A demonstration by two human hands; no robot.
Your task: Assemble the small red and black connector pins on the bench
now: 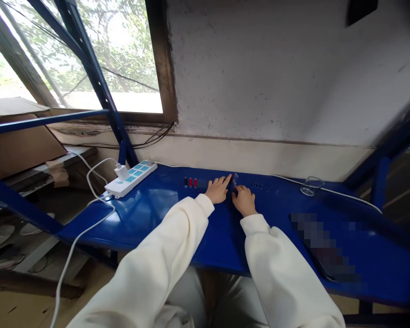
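Closely paired, both hands are working at the worktop's far edge

The left hand (219, 189) is lying palm down near the far edge of the blue worktop (222, 246), fingers stretching forward, one tip touching or just beside a small red piece (231, 175). Whether it is pinching that piece, I cannot tell. The right hand (245, 199) is facing it from the right, fingers curling loosely just beside a small clear piece (235, 179); its grip is not showing clearly enough to judge. The hands are sitting close together, probably so that one can be steadying while the other is doing fine work.

Left of them, a black cylinder (186, 182) and two red cylinders (193, 182) are forming a short row, likely spaced so that each is staying easy to see. Right of the hands, small dark pieces (258, 185) are making a rough line, seemingly for easy reach. Farther right, a clear round container (310, 186) is resting beside a white cable (348, 197), perhaps to leave space. At near right, a pixelated dark object (323, 250) is lying well apart from the small parts. At far left, a white power strip (133, 177) is holding a plug (122, 171), presumably positioned so its cord (66, 259) is hanging off the side.
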